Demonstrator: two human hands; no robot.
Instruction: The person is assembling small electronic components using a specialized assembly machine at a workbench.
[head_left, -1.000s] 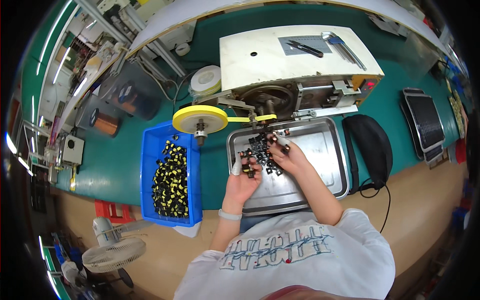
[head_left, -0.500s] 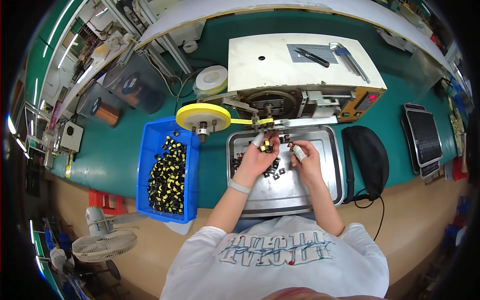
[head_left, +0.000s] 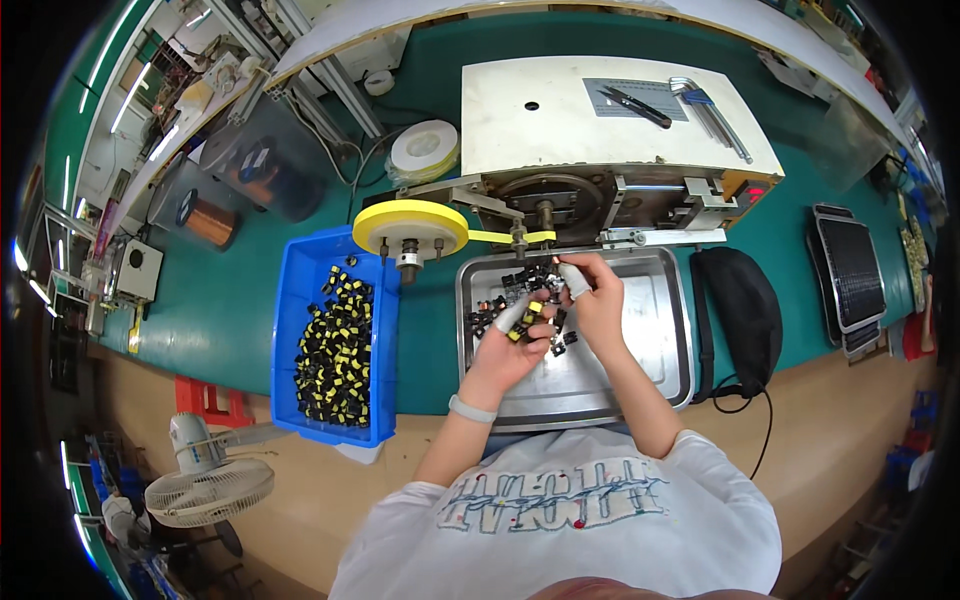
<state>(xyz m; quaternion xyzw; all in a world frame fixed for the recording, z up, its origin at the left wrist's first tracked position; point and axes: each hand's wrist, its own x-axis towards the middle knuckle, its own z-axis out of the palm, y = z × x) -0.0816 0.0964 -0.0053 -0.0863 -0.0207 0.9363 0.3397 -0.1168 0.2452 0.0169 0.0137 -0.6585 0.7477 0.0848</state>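
Note:
My left hand [head_left: 508, 352], palm up with curled fingers, cradles a few small black coil bobbins wrapped in yellow tape [head_left: 536, 308]. A white cover sits on its thumb. My right hand [head_left: 597, 300] is raised just under the machine's spindle [head_left: 545, 212], its fingertips pinching a small dark coil bobbin with a coppery spot [head_left: 556, 262]. Beneath both hands is a metal tray [head_left: 640, 370], with loose black bobbins [head_left: 484, 318] toward its left side. Yellow tape [head_left: 490, 237] runs from a tape roll [head_left: 410, 228] to the spindle area.
A blue bin [head_left: 383, 390] full of yellow-taped bobbins stands left of the tray. Behind the tray is the white-topped winding machine [head_left: 540, 90], bearing snips [head_left: 636, 106] and hex keys [head_left: 712, 118]. A black pouch [head_left: 738, 325] lies to the right; a fan [head_left: 208, 490] is lower left.
My right hand has gone up and left toward the spindle with its bobbin. My left hand has dropped slightly. The machine's front slide has shifted right, away from the spindle.

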